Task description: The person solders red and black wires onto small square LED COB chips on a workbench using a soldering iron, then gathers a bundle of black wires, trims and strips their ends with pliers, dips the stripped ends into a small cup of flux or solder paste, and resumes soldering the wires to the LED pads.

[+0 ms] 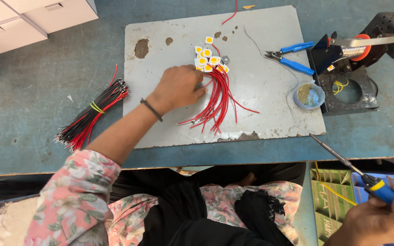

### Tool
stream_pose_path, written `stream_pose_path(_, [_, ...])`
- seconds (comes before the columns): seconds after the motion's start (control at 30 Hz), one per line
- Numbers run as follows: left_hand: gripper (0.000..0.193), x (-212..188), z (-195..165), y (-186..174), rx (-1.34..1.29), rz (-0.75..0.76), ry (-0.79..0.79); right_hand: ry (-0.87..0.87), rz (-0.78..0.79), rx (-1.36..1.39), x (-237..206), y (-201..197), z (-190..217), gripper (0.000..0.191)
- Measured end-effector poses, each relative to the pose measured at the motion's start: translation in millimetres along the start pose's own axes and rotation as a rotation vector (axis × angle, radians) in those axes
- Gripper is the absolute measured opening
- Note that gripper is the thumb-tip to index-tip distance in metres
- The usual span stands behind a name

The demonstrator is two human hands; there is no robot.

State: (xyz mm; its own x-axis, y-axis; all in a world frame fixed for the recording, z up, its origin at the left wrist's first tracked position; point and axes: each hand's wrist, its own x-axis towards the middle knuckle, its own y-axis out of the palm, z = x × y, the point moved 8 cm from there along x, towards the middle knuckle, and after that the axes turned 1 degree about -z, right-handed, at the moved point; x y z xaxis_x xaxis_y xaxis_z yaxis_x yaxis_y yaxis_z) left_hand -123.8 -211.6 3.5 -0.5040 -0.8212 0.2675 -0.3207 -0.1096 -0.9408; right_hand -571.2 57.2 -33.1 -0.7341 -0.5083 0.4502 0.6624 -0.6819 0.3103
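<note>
- Pressing down near the centre of the frame, the left hand (178, 87) has its fingers curled narrow onto the upper ends of the red wires (215, 101), pinning them to the grey board (270, 105).
- The wires fan out from the fingertips toward the lower right, long axis running roughly top to bottom, their upper ends meeting the small yellow-and-white square chips (207, 58) just above the hand.
- The right hand (379, 221), lower right corner, grips the blue-and-yellow handle of a soldering iron (343, 160); its tip points up-left toward the board's edge, well apart from the wires.
- The left hand is far nearer the wires.
- A banded bundle of black and red wires (92, 116) lies left; blue cutters (290, 57) and a solder spool stand (347, 73) lie upper right.
</note>
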Motion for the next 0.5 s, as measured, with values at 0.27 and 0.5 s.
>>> stream_pose_path(0.27, [0.018,-13,-26,-2,-0.034,-0.117,0.001,-0.021,0.0,0.003,2,14,9,0.016])
stream_pose_path(0.5, [0.021,-23,-53,2,-0.13,0.085,0.033,-0.016,0.03,-0.018,0,27,6,0.019])
